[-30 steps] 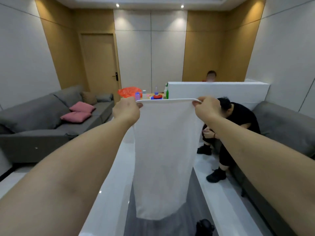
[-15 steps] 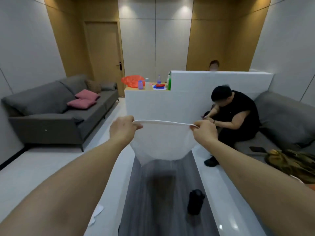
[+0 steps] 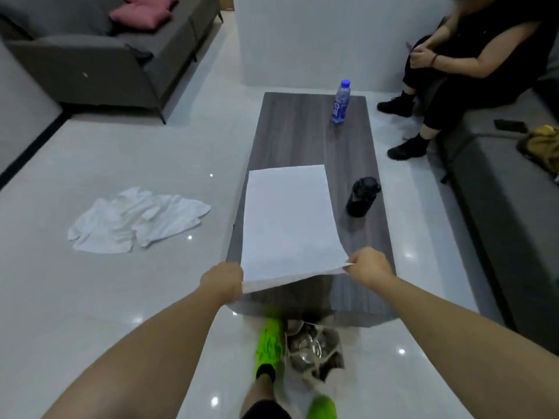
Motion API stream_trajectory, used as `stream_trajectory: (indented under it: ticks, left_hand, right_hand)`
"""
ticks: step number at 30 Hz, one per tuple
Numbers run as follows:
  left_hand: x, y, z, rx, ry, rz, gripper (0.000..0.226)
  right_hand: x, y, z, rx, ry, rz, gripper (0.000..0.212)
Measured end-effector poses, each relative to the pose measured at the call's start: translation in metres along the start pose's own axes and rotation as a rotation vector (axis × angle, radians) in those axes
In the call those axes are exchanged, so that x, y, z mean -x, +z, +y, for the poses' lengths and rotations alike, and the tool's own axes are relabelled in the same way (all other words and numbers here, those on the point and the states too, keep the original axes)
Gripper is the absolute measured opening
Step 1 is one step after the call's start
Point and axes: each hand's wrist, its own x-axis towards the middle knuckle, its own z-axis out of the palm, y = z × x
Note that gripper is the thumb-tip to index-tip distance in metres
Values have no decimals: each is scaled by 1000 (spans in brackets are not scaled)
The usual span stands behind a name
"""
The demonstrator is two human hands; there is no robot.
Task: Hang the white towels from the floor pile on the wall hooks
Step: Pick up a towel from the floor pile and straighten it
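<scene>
Fingers mostly hidden: both hands seen from the back, fingertips curled under the cloth edge, so exact finger lie is unclear beyond a pinch. Left hand (image 3: 222, 282) pinches the near-left corner of the white towel (image 3: 287, 219); right hand (image 3: 370, 266) pinches the near-right corner. Towel lies spread flat on the dark wood coffee table (image 3: 302, 131), near edge lifted slightly off the surface between the hands. Table's near end partly hidden behind towel and arms. Floor pile of white towels (image 3: 136, 219) sits crumpled on the glossy tile left of the table, well apart from it. No wall hooks in view. On the table: black bottle (image 3: 361, 196) just right of the towel, clear water bottle with blue cap (image 3: 341, 101) at the far end. Seated person in black (image 3: 469, 65) on the right sofa, head cut off by the frame. Grey sofa (image 3: 99, 55) with pink cushions (image 3: 142, 13) top left, cropped. Wearer's green shoes (image 3: 269, 343) below, beside a clear bag (image 3: 314, 349), contents unreadable.
</scene>
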Motion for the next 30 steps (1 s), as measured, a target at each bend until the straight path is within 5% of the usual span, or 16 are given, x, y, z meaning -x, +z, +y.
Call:
stream_trajectory:
  ticks: [6, 16, 30]
  left_hand:
    - [16, 45, 2, 27, -23, -23, 27]
    - [6, -14, 4, 149, -116, 206, 20]
    - [-195, -104, -28, 380, -160, 271, 20]
  right_hand:
    - [19, 18, 30, 73, 37, -137, 21]
    - [-5, -24, 7, -32, 3, 55, 21]
    - [-195, -46, -95, -180, 168, 220, 20]
